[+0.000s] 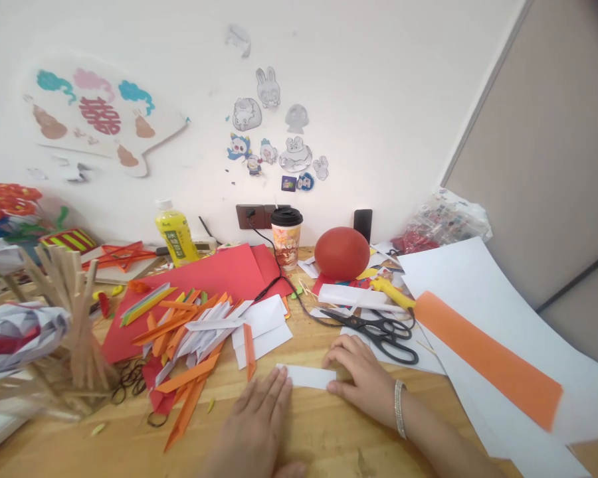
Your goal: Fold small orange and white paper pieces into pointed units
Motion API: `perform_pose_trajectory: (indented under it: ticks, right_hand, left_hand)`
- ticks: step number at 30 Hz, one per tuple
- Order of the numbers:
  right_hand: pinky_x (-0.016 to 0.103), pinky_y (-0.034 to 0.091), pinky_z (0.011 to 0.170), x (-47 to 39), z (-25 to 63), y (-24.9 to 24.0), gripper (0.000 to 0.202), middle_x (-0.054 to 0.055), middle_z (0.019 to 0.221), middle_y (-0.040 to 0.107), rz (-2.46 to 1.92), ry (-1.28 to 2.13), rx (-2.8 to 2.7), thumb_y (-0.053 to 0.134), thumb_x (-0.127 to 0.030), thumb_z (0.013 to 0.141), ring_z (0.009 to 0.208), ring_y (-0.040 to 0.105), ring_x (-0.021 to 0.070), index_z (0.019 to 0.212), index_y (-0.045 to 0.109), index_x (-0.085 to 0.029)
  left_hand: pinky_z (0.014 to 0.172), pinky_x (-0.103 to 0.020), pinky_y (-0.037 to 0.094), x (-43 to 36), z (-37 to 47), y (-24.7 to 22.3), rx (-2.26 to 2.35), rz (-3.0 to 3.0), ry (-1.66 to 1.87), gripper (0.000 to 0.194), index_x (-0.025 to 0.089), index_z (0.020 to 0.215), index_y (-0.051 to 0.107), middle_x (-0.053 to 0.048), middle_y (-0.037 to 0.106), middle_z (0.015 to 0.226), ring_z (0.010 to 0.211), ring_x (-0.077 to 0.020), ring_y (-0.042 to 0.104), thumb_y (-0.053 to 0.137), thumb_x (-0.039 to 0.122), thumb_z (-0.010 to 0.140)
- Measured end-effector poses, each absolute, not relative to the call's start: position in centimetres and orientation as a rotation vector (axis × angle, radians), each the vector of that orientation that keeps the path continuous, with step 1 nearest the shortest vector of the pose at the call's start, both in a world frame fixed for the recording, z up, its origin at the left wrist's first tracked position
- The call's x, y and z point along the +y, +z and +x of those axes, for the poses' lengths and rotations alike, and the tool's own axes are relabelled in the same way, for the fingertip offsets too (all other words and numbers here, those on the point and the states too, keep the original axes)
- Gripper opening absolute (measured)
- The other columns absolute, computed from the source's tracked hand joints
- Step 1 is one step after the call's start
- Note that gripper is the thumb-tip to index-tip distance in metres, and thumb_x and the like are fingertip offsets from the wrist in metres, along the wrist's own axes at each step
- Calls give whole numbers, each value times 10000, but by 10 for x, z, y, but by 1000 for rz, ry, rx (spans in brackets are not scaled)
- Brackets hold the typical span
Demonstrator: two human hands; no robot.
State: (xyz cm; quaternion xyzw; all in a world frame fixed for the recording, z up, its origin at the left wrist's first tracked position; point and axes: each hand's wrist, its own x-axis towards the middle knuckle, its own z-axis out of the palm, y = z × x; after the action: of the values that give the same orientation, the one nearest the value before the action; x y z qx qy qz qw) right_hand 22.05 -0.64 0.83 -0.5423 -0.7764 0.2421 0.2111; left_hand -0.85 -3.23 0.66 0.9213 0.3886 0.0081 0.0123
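A small white paper strip [309, 377] lies flat on the wooden table [323, 431] between my two hands. My left hand [259, 415] rests palm down with its fingers stretched out, their tips on the strip's left end. At the strip's right end is my right hand [356, 375], fingers curved and apart, thumb and fingertips touching the paper's edge. A pile of folded orange strips [192, 385] and white strips [204, 338] lies to the left, beyond my left hand. Black scissors [379, 330] lie just beyond my right hand.
Orange paper [488, 358] lies on large white sheets [473, 285] at the right. Behind stand a yellow bottle [177, 236], a lidded cup [286, 242] and a red balloon [341, 253]. Red paper [224, 272] lies left of centre, wooden sticks [80, 312] further left. A black cable crosses the back.
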Motion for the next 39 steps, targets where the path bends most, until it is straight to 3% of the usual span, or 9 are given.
perform_pose_trajectory:
  ticks: [5, 11, 16, 20, 24, 26, 31, 33, 39]
  right_hand:
    - [342, 353, 869, -5, 223, 6, 234, 10, 996, 525, -1500, 721, -2123, 688, -136, 678, 987, 465, 204, 875, 602, -230]
    - [358, 354, 887, -5, 224, 9, 223, 14, 996, 529, -1491, 750, -2119, 677, -140, 680, 995, 467, 209, 870, 608, -236]
    - [359, 348, 899, -2, 228, 11, 233, 17, 1016, 523, -1475, 776, -2154, 679, -146, 684, 1014, 460, 211, 887, 616, -242]
    - [344, 349, 875, -3, 224, 8, 220, 10, 993, 525, -1493, 722, -2145, 691, -179, 690, 992, 462, 204, 886, 615, -243]
    - [329, 351, 857, -8, 208, 3, 254, 6, 977, 521, -1460, 631, -2181, 708, -242, 693, 973, 455, 198, 923, 600, -244]
    - [323, 354, 859, -11, 201, 2, 262, 8, 985, 522, -1415, 613, -2206, 707, -246, 700, 974, 453, 194, 937, 596, -235]
    - [318, 397, 808, -11, 200, 5, 93, 27, 918, 573, -1211, 628, -2238, 567, -220, 825, 906, 499, 185, 911, 602, -212]
    - [307, 413, 784, -11, 204, 8, 172, 30, 852, 607, -1049, 640, -2254, 439, -159, 881, 850, 526, 169, 871, 605, -205]
    - [304, 436, 751, -11, 206, 11, 264, 34, 842, 657, -797, 514, -2359, 396, -127, 875, 806, 549, 163, 841, 639, -224]
  left_hand:
    - [993, -473, 391, -26, -13, 29, 1314, 2688, -199, 691, 87, 1313, 434, -173, 361, 1361, 1236, -336, 411, 618, 374, 713]
    - [1024, -527, 318, -22, -16, 26, 1352, 2723, -145, 627, 149, 1267, 506, -158, 418, 1338, 1233, -343, 417, 652, 355, 693]
    - [975, -470, 392, -22, -17, 20, 1318, 2879, -143, 583, 130, 1213, 561, -161, 501, 1282, 1182, -333, 484, 655, 404, 707]
    - [867, -453, 467, -19, -16, 9, 1319, 3118, 191, 505, 117, 1113, 624, -183, 557, 1235, 1091, -343, 556, 591, 476, 760]
    - [821, -392, 482, -13, -8, -8, 1128, 3316, 659, 283, 144, 1098, 591, -116, 642, 1129, 1011, -264, 598, 442, 258, 887]
    - [818, -349, 475, -12, -2, -11, 1068, 3273, 805, 261, 153, 1087, 571, -77, 671, 1024, 948, -213, 604, 384, 146, 904]
    - [666, -299, 465, -15, 5, 0, 968, 3217, 830, 267, 133, 987, 556, -53, 629, 804, 718, -173, 561, 309, 64, 914]
    - [626, -290, 446, -16, 4, 5, 904, 3226, 781, 286, 143, 915, 559, -39, 612, 758, 665, -164, 536, 285, 60, 918]
    - [724, -320, 446, -10, 1, -5, 722, 3192, 828, 265, 163, 821, 564, -48, 634, 812, 766, -176, 573, 335, 66, 912]
